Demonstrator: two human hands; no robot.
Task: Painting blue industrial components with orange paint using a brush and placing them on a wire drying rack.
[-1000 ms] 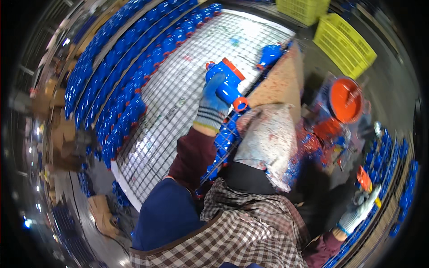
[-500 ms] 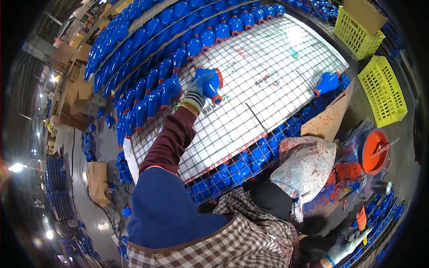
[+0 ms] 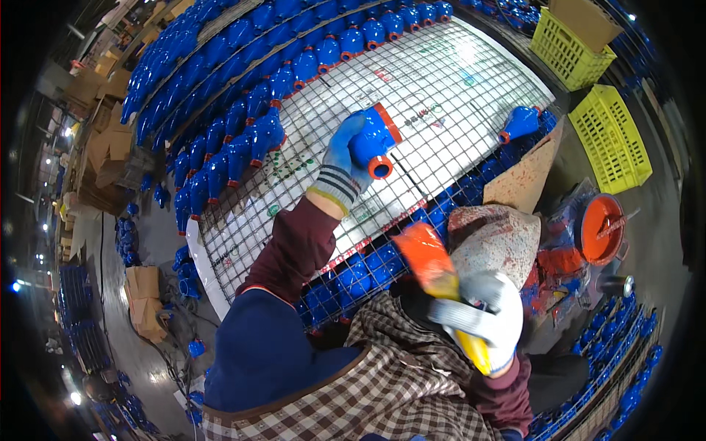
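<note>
My gloved left hand (image 3: 344, 158) grips a blue valve body (image 3: 370, 140) with red-painted ends, raised over the wire mesh rack (image 3: 316, 213). One round red opening of it points toward me. In my right hand (image 3: 494, 312), in a white glove, is a paintbrush (image 3: 423, 253) with a yellow handle and bristles coated in red paint. The brush points up and left, below the valve body and apart from it. Another blue valve body (image 3: 520, 123) lies at the rack's right side.
Rows of blue valve bodies (image 3: 309, 66) line the rack's far and left edges. At right stand a red paint bucket (image 3: 601, 229), a paint-spattered cloth (image 3: 491, 246) and yellow crates (image 3: 610, 140). A cardboard sheet (image 3: 526, 169) leans by the rack's right edge.
My left hand has lifted the valve body off the mesh and brought it right and nearer. My right hand has swung up from the lower right with the paintbrush.
</note>
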